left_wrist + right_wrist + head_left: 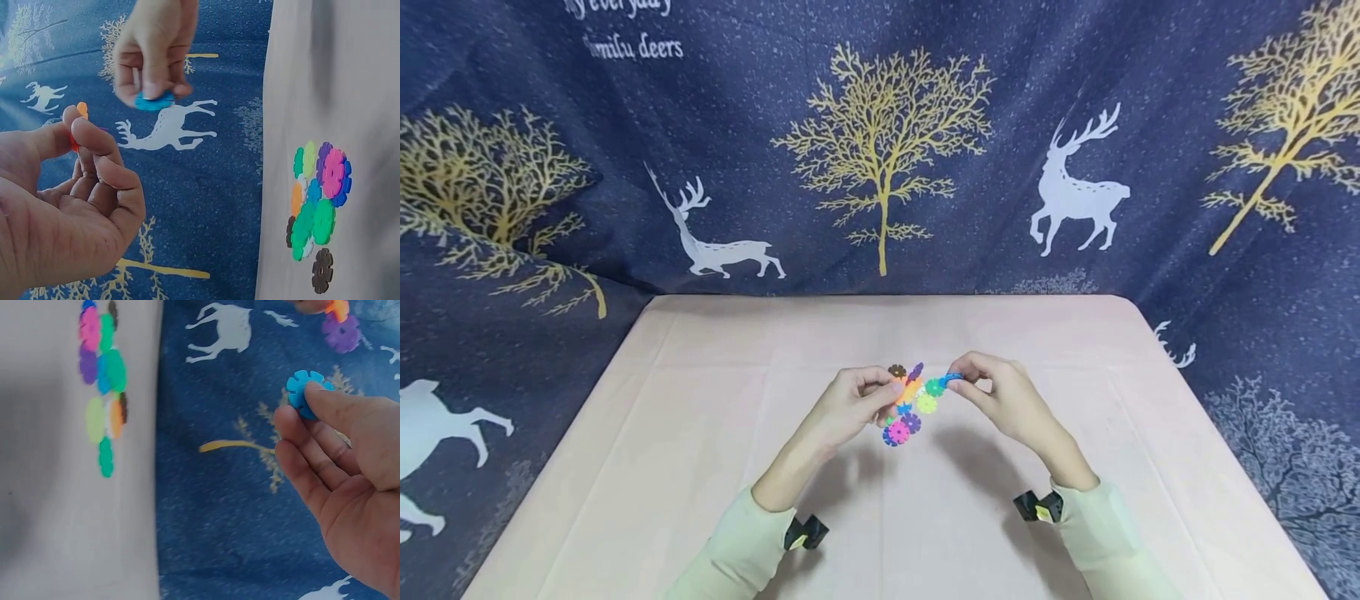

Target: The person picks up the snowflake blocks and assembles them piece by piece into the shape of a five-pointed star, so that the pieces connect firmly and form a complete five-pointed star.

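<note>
My left hand pinches an orange notched plastic disc between thumb and fingertips. A purple notched disc sticks out from the orange one, seemingly joined to it. To the right, my right hand holds a blue notched disc by thumb and forefinger, its other fingers loosely bent. The two held pieces are apart. Below both hands, a cluster of loose notched discs lies on the table, with a pink disc, a yellow-green disc, a brown disc and several green ones among them.
A pale pink cloth covers the table. Behind it hangs a dark blue curtain printed with deer and golden trees. Black wrist cameras sit at both sleeve cuffs.
</note>
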`<state>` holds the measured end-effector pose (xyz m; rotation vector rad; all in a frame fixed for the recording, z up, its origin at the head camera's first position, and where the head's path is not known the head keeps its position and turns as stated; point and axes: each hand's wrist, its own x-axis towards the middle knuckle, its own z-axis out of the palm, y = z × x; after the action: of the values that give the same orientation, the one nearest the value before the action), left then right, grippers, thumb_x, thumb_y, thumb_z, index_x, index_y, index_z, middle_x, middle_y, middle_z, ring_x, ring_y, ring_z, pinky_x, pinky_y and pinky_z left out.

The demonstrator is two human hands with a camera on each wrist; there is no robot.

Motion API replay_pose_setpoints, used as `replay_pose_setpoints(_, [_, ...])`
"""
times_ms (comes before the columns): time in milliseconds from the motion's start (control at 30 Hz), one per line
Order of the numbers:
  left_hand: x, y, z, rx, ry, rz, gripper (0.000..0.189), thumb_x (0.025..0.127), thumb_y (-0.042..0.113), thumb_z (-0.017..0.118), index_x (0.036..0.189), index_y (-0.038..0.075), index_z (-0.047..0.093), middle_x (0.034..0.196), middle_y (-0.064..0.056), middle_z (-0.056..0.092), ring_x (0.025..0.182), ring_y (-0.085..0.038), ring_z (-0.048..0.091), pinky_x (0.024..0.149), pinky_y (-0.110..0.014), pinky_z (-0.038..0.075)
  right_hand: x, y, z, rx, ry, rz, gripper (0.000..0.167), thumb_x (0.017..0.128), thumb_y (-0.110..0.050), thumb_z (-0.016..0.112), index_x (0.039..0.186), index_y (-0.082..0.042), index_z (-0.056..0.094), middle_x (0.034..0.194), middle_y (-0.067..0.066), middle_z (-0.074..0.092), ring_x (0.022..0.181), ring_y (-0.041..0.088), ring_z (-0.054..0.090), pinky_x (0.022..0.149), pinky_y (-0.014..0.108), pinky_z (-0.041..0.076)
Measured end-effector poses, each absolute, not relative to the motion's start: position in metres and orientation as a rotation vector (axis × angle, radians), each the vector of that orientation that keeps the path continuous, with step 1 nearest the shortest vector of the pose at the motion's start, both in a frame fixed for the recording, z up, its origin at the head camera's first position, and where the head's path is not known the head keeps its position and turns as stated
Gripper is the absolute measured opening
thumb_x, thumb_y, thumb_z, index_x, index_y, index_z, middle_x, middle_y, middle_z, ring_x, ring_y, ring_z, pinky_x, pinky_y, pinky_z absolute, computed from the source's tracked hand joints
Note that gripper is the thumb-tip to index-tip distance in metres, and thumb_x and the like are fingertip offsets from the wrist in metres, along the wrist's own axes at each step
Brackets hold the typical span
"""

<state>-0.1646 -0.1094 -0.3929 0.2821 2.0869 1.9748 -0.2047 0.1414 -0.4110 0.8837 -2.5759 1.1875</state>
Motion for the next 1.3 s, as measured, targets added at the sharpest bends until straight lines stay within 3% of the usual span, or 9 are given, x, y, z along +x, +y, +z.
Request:
replay_pose_setpoints(300, [-0.162, -0.107, -0.392, 0.312, 2.063, 1.979, 0.017, 0.1, 0.011, 0.06, 0.097, -0.006, 0.064, 0.069, -0.001, 0.063, 0.063, -0.011, 0.055, 0.061, -0.023, 0.051, -0.188, 0.135, -0.392, 0.944, -2.422, 1.24, 0.014, 0.088, -0.009, 0.077, 0.096, -0.018, 0.07, 0.089, -0.012, 0.069, 0.083, 0.008, 0.063, 0.063, 0.025, 0.053])
replay_pose_setpoints(533, [-0.162, -0.107, -0.392, 0.317, 2.071, 1.972, 0.019, 0.1, 0.013, 0.06, 0.096, -0.005, 0.064, 0.069, -0.002, 0.062, 0.063, -0.012, 0.055, 0.06, -0.024, 0.05, -0.186, 0.128, -0.39, 1.08, -2.245, 1.239, 0.023, 0.081, 0.001, 0.08, 0.094, -0.015, 0.072, 0.09, -0.009, 0.07, 0.083, 0.01, 0.065, 0.07, 0.026, 0.055])
replay_pose_setpoints(700, [-0.161, -0.106, -0.392, 0.322, 2.069, 1.974, 0.019, 0.1, 0.013, 0.061, 0.095, -0.005, 0.064, 0.07, -0.01, 0.061, 0.063, -0.013, 0.054, 0.059, -0.023, 0.048, -0.186, 0.124, -0.39, 1.124, -2.209, 1.238, 0.022, 0.081, 0.002, 0.08, 0.094, -0.014, 0.073, 0.089, -0.007, 0.07, 0.083, 0.012, 0.066, 0.074, 0.025, 0.055])
replay_pose_setpoints(933, [-0.162, -0.107, -0.393, 0.323, 2.059, 1.984, 0.019, 0.1, 0.012, 0.061, 0.096, -0.006, 0.064, 0.069, -0.01, 0.063, 0.062, -0.015, 0.056, 0.059, -0.025, 0.05, -0.185, 0.119, -0.389, 1.137, -2.22, 1.219, 0.019, 0.082, 0.0, 0.08, 0.092, -0.014, 0.073, 0.088, -0.007, 0.07, 0.081, 0.009, 0.066, 0.07, 0.018, 0.052])
replay_pose_setpoints(1133, [-0.163, -0.108, -0.394, 0.341, 2.042, 1.999, 0.019, 0.099, 0.012, 0.061, 0.098, -0.007, 0.064, 0.07, -0.017, 0.065, 0.061, -0.017, 0.058, 0.061, -0.027, 0.052, -0.185, 0.118, -0.389, 1.172, -2.18, 1.156, 0.02, 0.081, 0.002, 0.08, 0.092, -0.012, 0.072, 0.088, -0.006, 0.07, 0.078, 0.008, 0.065, 0.067, 0.02, 0.053])
replay_pose_setpoints(1300, [-0.162, -0.107, -0.393, 0.34, 2.045, 2.0, 0.018, 0.099, 0.011, 0.061, 0.098, -0.007, 0.064, 0.067, -0.006, 0.064, 0.06, -0.014, 0.058, 0.058, -0.022, 0.047, -0.185, 0.116, -0.389, 1.194, -2.167, 1.134, 0.02, 0.08, 0.003, 0.08, 0.091, -0.012, 0.072, 0.088, -0.005, 0.07, 0.078, 0.008, 0.065, 0.07, 0.017, 0.051])
